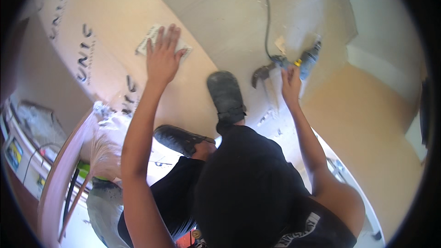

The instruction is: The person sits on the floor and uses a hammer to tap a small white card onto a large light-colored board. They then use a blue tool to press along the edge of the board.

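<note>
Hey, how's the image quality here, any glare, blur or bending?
Head view: black fisheye rim, outer edges bowed; head view: the pale floor beside the right forearm washes out toward white; head view: the black clothing shows little detail; head view: the left hand and paper look soft, and the yellow object at the right hand is too blurred to identify.

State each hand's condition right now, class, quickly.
Left hand: open, laid flat on a printed paper sheet.
Right hand: beside the blue power tool; its grip cannot be told.
</note>
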Motion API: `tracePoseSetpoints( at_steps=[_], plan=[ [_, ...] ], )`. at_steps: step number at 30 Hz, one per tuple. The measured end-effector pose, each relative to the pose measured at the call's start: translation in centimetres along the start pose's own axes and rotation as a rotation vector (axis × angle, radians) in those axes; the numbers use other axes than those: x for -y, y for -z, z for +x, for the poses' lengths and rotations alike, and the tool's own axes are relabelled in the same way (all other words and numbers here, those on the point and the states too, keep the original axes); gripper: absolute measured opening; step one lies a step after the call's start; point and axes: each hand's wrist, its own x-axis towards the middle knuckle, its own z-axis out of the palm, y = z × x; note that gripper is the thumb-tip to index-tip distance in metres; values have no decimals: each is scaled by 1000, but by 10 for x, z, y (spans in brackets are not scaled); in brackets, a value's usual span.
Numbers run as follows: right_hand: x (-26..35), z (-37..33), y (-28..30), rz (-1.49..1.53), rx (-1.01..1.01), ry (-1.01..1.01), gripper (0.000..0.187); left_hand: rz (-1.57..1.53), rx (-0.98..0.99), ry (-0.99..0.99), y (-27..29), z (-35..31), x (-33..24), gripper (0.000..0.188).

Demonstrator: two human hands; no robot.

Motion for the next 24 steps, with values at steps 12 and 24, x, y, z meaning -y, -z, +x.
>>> tracePoseSetpoints(
  at_steps=[12,24],
  plan=[
    [-30,-46,-26,-257,331,151,42,-9,0,254,12,-2,-13,73],
    [223,29,-60,-85,638,186,47,-98,-37,285,1,-23,4,61]
  ],
)
